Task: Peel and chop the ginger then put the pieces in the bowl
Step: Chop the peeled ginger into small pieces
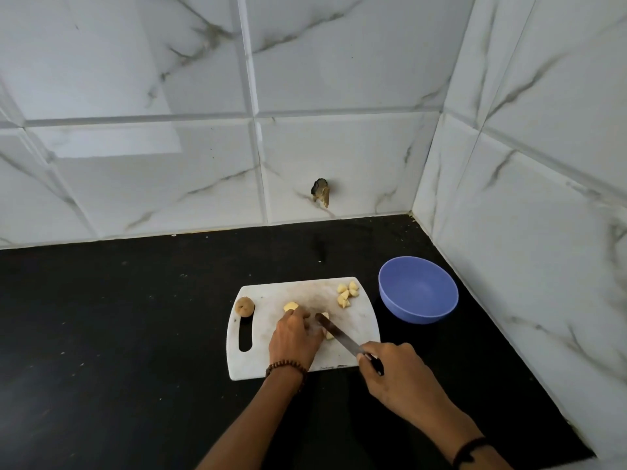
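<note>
On the white cutting board [359,320] my left hand [294,337] holds down a peeled yellow ginger piece [291,306], which it mostly hides. My right hand [393,371] grips the black handle of a knife [336,332]; its blade lies across the ginger just right of my left fingers. Several chopped ginger pieces [346,293] lie in a small heap at the board's far right corner. An unpeeled brown ginger knob [244,306] sits at the board's far left corner. The blue bowl [418,295] stands right of the board and looks empty.
The black countertop [118,334] runs left and toward me. Marble-tiled walls close off the back and the right side just behind the bowl. A small dark hole [321,191] marks the back wall.
</note>
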### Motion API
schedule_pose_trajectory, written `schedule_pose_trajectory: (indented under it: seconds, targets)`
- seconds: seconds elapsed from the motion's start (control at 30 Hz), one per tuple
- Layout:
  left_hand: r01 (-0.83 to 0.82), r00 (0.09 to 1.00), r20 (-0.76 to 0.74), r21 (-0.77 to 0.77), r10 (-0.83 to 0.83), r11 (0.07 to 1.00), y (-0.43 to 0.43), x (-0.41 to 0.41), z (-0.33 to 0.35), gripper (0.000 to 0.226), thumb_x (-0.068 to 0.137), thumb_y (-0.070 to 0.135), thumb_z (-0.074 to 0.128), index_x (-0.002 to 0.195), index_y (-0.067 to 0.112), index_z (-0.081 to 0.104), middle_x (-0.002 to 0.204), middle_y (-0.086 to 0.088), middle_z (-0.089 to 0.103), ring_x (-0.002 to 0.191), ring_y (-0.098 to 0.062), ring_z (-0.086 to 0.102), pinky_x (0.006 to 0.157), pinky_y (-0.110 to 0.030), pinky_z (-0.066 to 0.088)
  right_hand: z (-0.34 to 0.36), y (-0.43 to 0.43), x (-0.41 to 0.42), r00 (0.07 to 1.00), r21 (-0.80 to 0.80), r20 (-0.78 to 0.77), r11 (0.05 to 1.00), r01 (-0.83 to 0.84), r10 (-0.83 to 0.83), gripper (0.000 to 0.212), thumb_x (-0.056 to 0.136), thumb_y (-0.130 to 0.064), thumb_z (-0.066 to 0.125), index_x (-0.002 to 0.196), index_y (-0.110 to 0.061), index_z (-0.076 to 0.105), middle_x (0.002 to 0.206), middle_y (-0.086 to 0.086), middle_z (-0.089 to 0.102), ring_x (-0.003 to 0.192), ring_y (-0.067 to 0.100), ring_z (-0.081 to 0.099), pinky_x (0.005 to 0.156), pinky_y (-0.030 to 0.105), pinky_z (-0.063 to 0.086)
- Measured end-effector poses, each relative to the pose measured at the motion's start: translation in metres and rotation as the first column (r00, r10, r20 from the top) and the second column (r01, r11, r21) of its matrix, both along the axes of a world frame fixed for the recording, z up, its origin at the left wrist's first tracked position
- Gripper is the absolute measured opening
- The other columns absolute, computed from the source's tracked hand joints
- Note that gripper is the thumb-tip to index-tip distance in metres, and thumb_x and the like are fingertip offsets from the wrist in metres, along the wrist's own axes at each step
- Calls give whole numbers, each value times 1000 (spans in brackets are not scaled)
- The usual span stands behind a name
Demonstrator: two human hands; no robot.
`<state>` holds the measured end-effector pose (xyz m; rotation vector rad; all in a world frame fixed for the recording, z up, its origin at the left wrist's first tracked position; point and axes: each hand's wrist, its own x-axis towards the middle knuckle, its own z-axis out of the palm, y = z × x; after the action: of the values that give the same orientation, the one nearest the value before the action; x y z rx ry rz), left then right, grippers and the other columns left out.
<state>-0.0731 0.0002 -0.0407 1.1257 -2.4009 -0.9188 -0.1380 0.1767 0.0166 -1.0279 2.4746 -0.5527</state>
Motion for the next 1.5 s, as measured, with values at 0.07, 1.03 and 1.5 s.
schedule_pose_trajectory:
  seconds: [0.07,1.03,1.5]
  targets:
    - [13,1000,15,-1,-13,1000,-2,-2,1,33,86,31,65,116,23,55,109,4,58,94,-13,57,79,-26,51,0,0,-1,999,-34,23,999,27,-27,18,98,-42,51,104,-30,62,86,-7,61,74,9,65,70,27,59]
    - [61,997,-33,-67,-64,996,-17,4,-3,14,82,21,72,95,20,73,93,6,68,84,-6,61,81,-23,54,-19,-46,17,980,-145,174,981,127,-101,21,101,-42,43,93,-26,56,84,-2,59,83,13,60,56,17,37]
    - [68,997,-29,-63,-70,996,-16,5,-3,14,85,23,69,98,19,72,98,6,66,85,-5,60,79,-14,50,-21,-50,14,998,-130,43,990,51,-45,25,102,-41,41,112,-24,57,91,-3,59,83,12,60,71,23,54]
